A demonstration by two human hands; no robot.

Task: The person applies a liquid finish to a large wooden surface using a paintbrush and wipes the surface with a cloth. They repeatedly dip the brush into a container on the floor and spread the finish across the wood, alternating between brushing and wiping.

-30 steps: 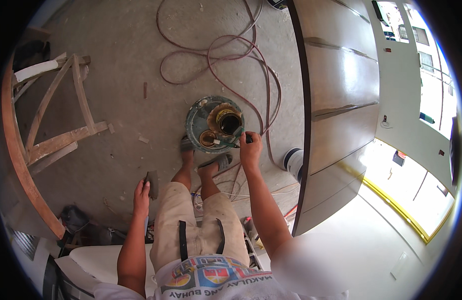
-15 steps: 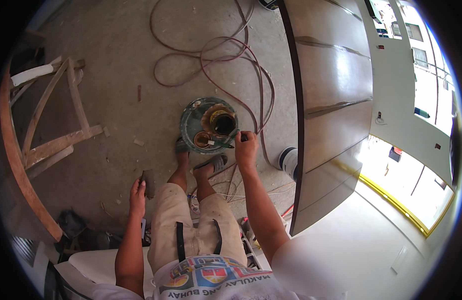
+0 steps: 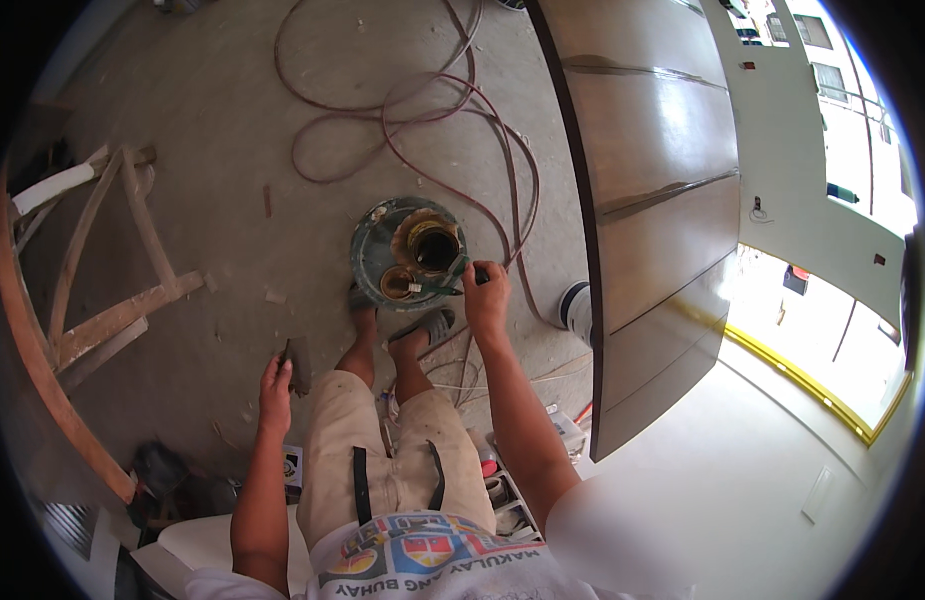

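My right hand (image 3: pixel 486 296) is closed around a dark-handled tool (image 3: pixel 466 270) at the right edge of a round dark-green lid or drum top (image 3: pixel 366 262). Its working end, close to an open can of dark liquid (image 3: pixel 434 246), is too small to make out. A smaller can (image 3: pixel 395 283) stands beside that one, with a green-handled paintbrush (image 3: pixel 434 289) lying across its rim. Down at the left, my left hand (image 3: pixel 275 392) grips a flat, dark rectangular plate (image 3: pixel 299 365) by its edge, held apart from everything else.
A large brown glossy panel (image 3: pixel 662 200) rises at the right, a white bucket (image 3: pixel 575 312) beside its edge. Reddish hose (image 3: pixel 387 120) loops over the concrete floor. A wooden frame (image 3: pixel 132 310) stands at the left. My sandalled foot (image 3: pixel 434 324) is near the drum.
The view has shifted slightly, so the drum, hose and panel appear further left. Both hands keep their grips, and the right one stays beside the can.
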